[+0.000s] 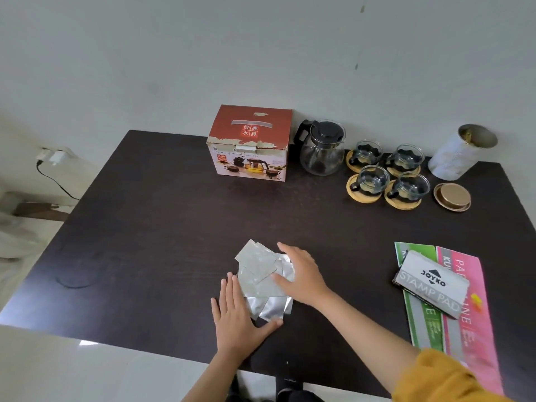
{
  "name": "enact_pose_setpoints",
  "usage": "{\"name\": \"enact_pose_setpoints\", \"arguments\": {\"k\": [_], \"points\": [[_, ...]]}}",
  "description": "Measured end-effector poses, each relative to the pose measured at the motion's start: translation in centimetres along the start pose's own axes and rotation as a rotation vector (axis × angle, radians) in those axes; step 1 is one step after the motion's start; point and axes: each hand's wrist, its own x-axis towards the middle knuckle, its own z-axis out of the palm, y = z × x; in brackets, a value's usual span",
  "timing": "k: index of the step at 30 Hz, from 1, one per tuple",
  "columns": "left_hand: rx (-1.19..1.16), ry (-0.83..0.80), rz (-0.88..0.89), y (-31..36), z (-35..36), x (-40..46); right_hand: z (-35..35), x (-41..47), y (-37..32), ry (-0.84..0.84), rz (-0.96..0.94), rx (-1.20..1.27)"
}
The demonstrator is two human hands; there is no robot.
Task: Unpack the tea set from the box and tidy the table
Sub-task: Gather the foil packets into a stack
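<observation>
A red tea set box (250, 143) stands closed at the back of the dark table (150, 227). Right of it sits a glass teapot (321, 147) with a black lid, then several glass cups (388, 175) on wooden coasters. Near the front lies a pile of silver foil sachets (261, 278). My left hand (239, 320) lies flat against the pile's left and lower edge, thumb under it. My right hand (301, 275) rests palm-down on the pile's right side, fingers spread. Neither hand grips a sachet.
A white tin (461, 153) stands open at the back right, its gold lid (452, 196) lying in front. A Joyko stamp pad box (432, 287) rests on green and pink paper packs (464, 323) at the right edge. A charger and cable (52, 163) hang on the left wall.
</observation>
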Motion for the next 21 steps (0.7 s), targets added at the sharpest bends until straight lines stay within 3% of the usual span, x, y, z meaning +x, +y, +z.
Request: {"name": "enact_pose_setpoints", "arguments": {"k": [2, 9, 13, 17, 21], "points": [[0.001, -0.007, 0.007, 0.0, 0.0, 0.0, 0.0, -1.6, 0.8, 0.068, 0.073, -0.024], [-0.043, 0.026, 0.007, -0.3, 0.3, 0.1, 2.6, -3.4, -1.5, -0.009, 0.114, -0.011], [-0.05, 0.004, -0.018, -0.2, -0.1, 0.3, 2.6, -3.2, -2.7, 0.085, 0.192, 0.051], [-0.001, -0.046, 0.006, 0.1, -0.6, 0.2, 1.8, -2.1, -4.2, 0.02, 0.405, 0.31], [0.008, -0.056, 0.022, -0.3, -0.6, 0.2, 1.9, -1.1, -5.1, -0.042, 0.451, 0.249]]}}
